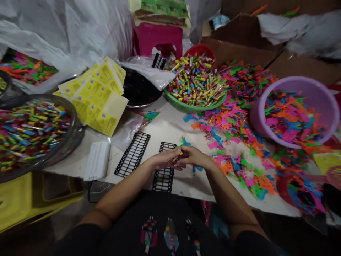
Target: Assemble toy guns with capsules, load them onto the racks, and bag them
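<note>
My left hand [166, 160] and my right hand [195, 155] meet above the table, fingertips together. Between them is a small yellow stick-like piece [178, 155], pinched by my right fingers and touched by my left ones. Its exact kind is too small and blurred to tell. Below my left hand lies a black plastic rack [163, 181] with rows of slots; a second black rack [132, 154] lies to its left. Just behind my fingers sits a green and blue plastic piece [184, 141], and a blue one [197, 169] lies partly under my right hand.
A green basin [197, 108] holds small colourful sticks, as does a dark basin [77, 131] at left. Loose bright plastic pieces [226, 121] spread right, near a purple tub [255, 113]. Yellow printed sheets [96, 103] and a white power-bank-like box [98, 160] lie left.
</note>
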`<state>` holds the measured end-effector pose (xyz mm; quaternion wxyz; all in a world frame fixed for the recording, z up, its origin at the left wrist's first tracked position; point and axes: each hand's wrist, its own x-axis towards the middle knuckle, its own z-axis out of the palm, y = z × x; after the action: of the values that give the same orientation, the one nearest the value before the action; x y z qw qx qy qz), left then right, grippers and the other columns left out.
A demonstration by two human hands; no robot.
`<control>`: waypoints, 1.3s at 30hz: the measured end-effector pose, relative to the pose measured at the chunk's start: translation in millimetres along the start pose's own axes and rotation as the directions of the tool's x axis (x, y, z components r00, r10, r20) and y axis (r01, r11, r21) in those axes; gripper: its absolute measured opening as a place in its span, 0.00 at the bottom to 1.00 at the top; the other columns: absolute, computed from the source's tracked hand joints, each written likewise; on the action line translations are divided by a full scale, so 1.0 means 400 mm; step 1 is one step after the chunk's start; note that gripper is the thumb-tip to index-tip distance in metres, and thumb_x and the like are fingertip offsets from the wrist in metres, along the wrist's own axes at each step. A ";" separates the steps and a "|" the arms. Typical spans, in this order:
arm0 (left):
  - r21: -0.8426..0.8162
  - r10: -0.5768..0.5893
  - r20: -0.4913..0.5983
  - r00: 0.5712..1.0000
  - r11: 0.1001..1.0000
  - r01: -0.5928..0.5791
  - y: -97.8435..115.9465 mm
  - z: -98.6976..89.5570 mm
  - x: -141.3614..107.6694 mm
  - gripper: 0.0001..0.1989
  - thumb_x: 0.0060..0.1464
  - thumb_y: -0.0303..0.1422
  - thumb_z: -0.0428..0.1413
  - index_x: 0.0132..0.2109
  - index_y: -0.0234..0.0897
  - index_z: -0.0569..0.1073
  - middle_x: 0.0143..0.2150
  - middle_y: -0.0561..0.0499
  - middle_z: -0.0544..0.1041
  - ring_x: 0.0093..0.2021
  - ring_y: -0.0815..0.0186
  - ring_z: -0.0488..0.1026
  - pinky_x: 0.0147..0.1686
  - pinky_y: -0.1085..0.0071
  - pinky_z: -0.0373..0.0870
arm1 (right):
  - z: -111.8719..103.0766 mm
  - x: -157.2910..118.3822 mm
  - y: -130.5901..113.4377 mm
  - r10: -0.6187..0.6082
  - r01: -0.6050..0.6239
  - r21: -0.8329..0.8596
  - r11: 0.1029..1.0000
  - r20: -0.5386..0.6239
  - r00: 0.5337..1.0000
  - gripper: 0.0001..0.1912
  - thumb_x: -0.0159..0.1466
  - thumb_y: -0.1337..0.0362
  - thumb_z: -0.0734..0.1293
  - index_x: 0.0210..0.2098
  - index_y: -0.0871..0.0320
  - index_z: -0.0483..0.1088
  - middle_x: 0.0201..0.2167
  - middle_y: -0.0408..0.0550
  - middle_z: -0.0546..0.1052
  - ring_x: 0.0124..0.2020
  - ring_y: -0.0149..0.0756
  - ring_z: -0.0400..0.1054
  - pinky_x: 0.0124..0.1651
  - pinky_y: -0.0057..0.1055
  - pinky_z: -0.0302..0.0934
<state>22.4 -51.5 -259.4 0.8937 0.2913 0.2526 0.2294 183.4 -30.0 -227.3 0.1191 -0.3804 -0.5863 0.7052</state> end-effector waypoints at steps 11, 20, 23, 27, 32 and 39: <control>-0.002 -0.050 -0.021 0.999 0.999 0.050 -0.027 -0.006 0.004 0.25 0.48 0.49 0.50 0.50 0.39 0.66 0.29 0.50 0.73 0.26 0.70 0.71 0.24 0.76 0.62 | 0.026 -0.046 0.003 -0.004 0.012 0.066 0.998 -0.118 0.993 0.37 0.47 0.67 0.69 0.55 0.55 0.54 0.33 0.43 0.74 0.24 0.28 0.69 0.28 0.28 0.66; -0.313 0.048 -0.317 0.947 0.937 -0.152 -0.072 -0.011 0.014 0.11 0.49 0.34 0.56 0.41 0.36 0.71 0.31 0.51 0.74 0.30 0.74 0.71 0.32 0.77 0.65 | 0.036 -0.061 0.058 -0.051 0.152 0.090 0.984 -0.678 0.733 0.25 0.45 0.60 0.70 0.43 0.57 0.66 0.35 0.46 0.73 0.26 0.28 0.68 0.31 0.29 0.66; -0.372 0.116 -0.382 0.917 0.889 -0.268 -0.093 0.008 0.023 0.08 0.48 0.33 0.57 0.37 0.36 0.71 0.33 0.53 0.74 0.34 0.73 0.71 0.38 0.74 0.67 | 0.077 -0.030 0.087 -0.087 0.093 -0.042 0.995 -0.822 0.563 0.17 0.50 0.57 0.67 0.37 0.58 0.69 0.32 0.47 0.74 0.30 0.32 0.68 0.36 0.33 0.65; -0.384 0.145 -0.361 0.921 0.877 -0.288 -0.110 0.023 0.027 0.10 0.45 0.30 0.59 0.37 0.35 0.70 0.33 0.53 0.74 0.32 0.72 0.71 0.36 0.73 0.68 | 0.116 -0.014 0.088 -0.259 -0.086 -0.359 0.929 -0.799 0.543 0.13 0.55 0.56 0.63 0.35 0.57 0.71 0.36 0.49 0.74 0.38 0.36 0.67 0.43 0.34 0.61; -0.438 0.093 -0.371 0.924 0.860 -0.263 -0.115 0.013 0.028 0.11 0.51 0.38 0.54 0.36 0.34 0.69 0.33 0.49 0.74 0.33 0.70 0.72 0.35 0.71 0.70 | 0.110 -0.024 0.064 -0.286 -0.198 -0.485 0.852 -0.747 0.600 0.17 0.59 0.55 0.58 0.38 0.58 0.72 0.32 0.50 0.73 0.34 0.35 0.66 0.40 0.31 0.61; -0.239 0.117 -0.531 0.839 0.929 -0.282 -0.094 -0.004 0.011 0.15 0.41 0.28 0.61 0.38 0.34 0.67 0.35 0.52 0.73 0.28 0.76 0.71 0.24 0.82 0.66 | 0.037 -0.010 0.063 -0.232 -0.179 -0.633 0.754 -0.511 0.828 0.18 0.61 0.62 0.55 0.48 0.58 0.66 0.42 0.51 0.69 0.41 0.34 0.64 0.45 0.29 0.58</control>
<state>34.6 -75.5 -285.8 0.8003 0.1026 0.4079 0.4274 183.1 -50.5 -248.3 0.1547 -0.5780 -0.7396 0.3084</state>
